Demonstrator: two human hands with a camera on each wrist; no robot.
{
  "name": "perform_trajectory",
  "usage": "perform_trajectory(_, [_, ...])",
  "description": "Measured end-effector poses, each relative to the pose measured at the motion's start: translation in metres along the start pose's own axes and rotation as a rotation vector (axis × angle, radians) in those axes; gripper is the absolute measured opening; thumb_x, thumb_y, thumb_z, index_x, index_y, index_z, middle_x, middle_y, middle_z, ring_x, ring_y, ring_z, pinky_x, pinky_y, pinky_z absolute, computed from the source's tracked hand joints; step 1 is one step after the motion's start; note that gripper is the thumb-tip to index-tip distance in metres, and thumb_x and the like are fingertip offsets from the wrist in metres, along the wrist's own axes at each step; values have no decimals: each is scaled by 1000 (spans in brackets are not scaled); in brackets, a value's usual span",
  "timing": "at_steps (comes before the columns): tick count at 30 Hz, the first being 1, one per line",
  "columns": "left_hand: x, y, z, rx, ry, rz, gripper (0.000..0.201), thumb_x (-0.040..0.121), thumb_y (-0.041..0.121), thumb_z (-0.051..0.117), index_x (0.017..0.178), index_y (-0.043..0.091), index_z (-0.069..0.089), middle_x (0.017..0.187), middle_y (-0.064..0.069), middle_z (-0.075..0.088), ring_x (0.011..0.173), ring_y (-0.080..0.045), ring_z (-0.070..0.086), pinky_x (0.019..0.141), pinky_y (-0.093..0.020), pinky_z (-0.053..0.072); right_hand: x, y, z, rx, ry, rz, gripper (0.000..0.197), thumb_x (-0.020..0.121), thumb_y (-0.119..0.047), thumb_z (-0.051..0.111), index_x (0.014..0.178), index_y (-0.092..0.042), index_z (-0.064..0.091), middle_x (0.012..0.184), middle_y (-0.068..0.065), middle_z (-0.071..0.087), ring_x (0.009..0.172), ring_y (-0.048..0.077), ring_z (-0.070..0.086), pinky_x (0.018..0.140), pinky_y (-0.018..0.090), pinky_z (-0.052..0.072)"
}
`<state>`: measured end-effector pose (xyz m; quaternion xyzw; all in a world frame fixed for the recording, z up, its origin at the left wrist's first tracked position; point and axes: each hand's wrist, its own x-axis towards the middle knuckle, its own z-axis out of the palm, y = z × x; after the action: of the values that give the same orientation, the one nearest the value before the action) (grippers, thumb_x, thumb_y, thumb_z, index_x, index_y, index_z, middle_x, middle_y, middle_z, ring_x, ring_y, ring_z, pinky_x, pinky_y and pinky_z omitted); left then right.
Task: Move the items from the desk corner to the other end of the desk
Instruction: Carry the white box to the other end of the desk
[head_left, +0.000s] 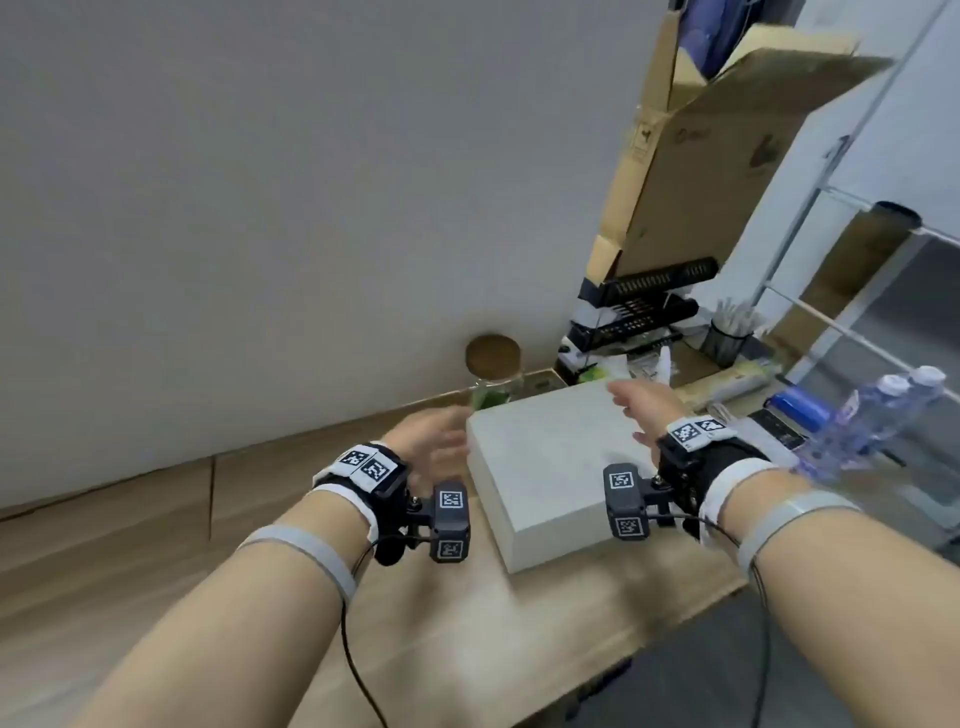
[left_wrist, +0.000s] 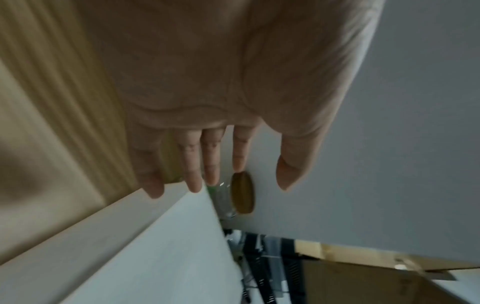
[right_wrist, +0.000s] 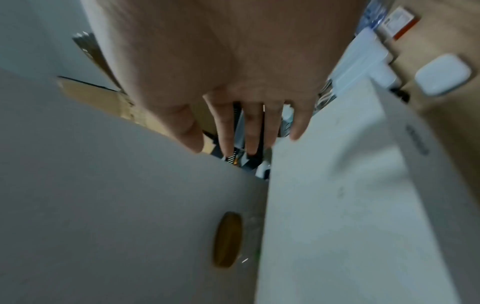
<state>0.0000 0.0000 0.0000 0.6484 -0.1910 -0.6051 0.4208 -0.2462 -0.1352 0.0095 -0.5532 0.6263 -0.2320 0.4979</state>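
**Both hands spread, nothing held**

Fingers straight, the left hand (head_left: 431, 441) and right hand (head_left: 641, 405) flank the flat white rectangular box (head_left: 556, 462) on the light wooden desk (head_left: 156, 545) (contact unclear). Behind it stands a cork-lidded glass jar (head_left: 492, 374).

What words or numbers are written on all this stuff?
None can be read.
Cardboard box: printed marks and a logo, too blurred.
White box: a dark label on its side, too blurred.
Water bottles: labels smeared.
Wrist bands: square black-and-white code patterns only, no words.
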Motion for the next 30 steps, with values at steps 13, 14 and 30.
perform_trajectory(13, [76, -89, 62, 18, 128, -307, 71, 68, 69, 73, 118, 19, 62, 114, -13, 70, 105, -32, 66, 92, -52, 53, 110, 125, -51, 14, -215, 457, 62, 75, -71, 51, 104, -16, 60, 99, 11, 71, 83, 31, 67, 86, 38, 51])
perform_trajectory(14, [73, -92, 62, 16, 121, -304, 75, 65, 76, 70, 119, 24, 63, 112, -12, 72, 103, -33, 68, 88, -50, 55, 109, 127, -51, 139, -235, 479, 52, 80, -66, 55, 100, -19, 64, 90, 9, 73, 79, 30, 68, 78, 38, 53])
perform_trajectory(30, [40, -154, 26, -360, 138, -186, 79, 75, 88, 42, 126, 34, 65, 116, -11, 72, 91, -36, 71, 73, -52, 58, 65, 149, -5, 565, -580, 489, 45, 89, -59, 55, 117, -24, 65, 111, 10, 74, 102, 32, 70, 92, 53, 51])
